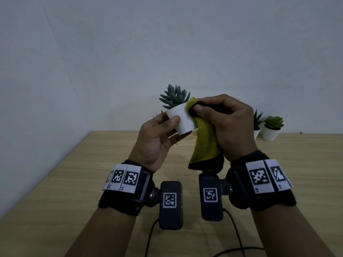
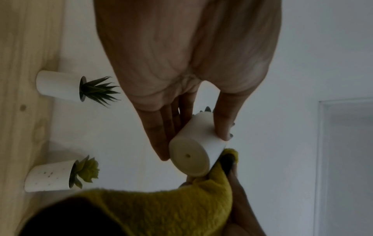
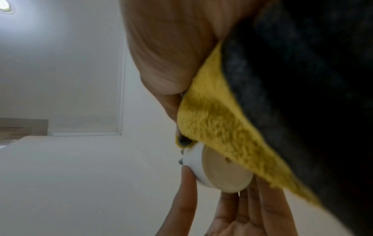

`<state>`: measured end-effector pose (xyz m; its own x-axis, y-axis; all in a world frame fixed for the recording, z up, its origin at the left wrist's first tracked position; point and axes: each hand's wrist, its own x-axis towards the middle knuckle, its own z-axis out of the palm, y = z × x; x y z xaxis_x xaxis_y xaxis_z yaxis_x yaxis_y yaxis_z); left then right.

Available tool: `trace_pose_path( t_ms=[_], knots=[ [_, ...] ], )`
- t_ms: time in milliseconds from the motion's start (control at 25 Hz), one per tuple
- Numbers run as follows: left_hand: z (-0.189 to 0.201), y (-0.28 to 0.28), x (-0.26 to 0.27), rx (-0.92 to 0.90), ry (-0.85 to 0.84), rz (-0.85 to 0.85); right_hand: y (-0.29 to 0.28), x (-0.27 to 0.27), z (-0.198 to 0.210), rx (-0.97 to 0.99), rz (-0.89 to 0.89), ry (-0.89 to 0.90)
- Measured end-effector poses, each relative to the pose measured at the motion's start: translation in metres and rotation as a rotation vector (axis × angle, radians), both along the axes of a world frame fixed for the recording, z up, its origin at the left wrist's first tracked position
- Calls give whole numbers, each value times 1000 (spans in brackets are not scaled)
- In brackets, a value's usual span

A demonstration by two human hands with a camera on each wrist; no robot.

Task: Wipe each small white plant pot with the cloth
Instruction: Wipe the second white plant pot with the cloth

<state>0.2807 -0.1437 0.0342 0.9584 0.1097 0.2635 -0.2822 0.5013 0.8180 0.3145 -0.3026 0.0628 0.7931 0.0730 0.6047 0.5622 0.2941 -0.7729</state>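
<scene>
**Pot held up mid-air, cloth pressed to its side**

Nearest the camera, two wrist rigs with black-and-white marker tags are strapped on, cables trailing down over the wooden surface.

Just past those, the pot is held up off the surface, tilted, by the left hand: thumb on the near side, the other fingers curled round the far side. From the wrist views the pot's flat base and its small drain hole can be seen. A grey-green succulent sticks out of the top.

The cloth, yellow-green with a black edge, is gripped by the right hand; its top corner is pinched under the thumb and pressed against the pot's right side, the rest hanging down.

Further back, two more pots are left standing by the wall: a spiky one and a light-green rosette one, just beside each other.
</scene>
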Motion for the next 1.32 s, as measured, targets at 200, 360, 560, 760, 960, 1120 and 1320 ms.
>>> trace_pose_path(
  t_ms=[200, 360, 560, 760, 960, 1120, 1320],
  knots=[
    [0, 6, 1, -107, -10, 58, 0, -2, -3, -146, 42, -6],
    [1, 6, 2, -52, -31, 21, 1, 2, -2, -8, -32, 20],
    [1, 8, 2, -68, -63, -16, -2, 0, -2, -106, 21, 7],
    [3, 8, 2, -63, -79, -29, -1, 3, -2, -47, -47, 25],
    [2, 12, 1, -27, -67, -55, -1, 2, -4, -44, -11, 13],
    [2, 12, 0, -51, -84, -69, -1, 3, -5, -72, -17, 43],
    [4, 12, -1, -50, -87, -93, -1, 1, -2, -40, 10, 18]
  ],
)
